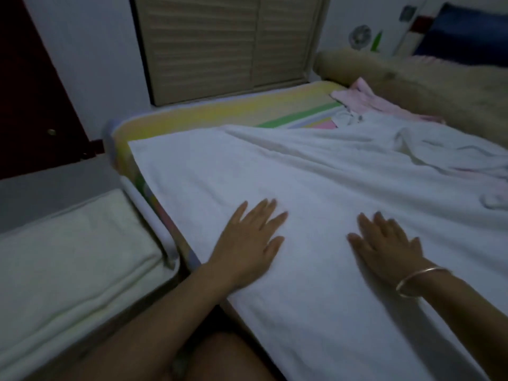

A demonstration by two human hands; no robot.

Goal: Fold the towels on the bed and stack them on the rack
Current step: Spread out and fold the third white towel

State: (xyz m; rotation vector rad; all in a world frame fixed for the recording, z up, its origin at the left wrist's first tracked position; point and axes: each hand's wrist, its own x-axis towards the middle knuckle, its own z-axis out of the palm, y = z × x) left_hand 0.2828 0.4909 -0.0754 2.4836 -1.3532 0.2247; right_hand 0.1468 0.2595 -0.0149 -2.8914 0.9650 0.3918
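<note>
From the head view, a white towel (275, 174) lies spread flat over the near side of the bed (209, 116). Both hands press on it palm down, fingers straight and spread: the left hand (247, 240) near its left edge, the right hand (384, 250), a bangle (417, 280) at the wrist, apart to its right. A crumpled white pile (428, 144) and a pink towel (365, 101) lie farther back, and a folded towel (68, 257) sits on the rack (149, 207) just left of the bed.

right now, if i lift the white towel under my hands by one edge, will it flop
Probably floppy: the white towel drapes limply over the bed edge. Pushed, it would likely bunch, as its far wrinkles suggest. It seems light, lying thin under the left hand and right hand.
</note>
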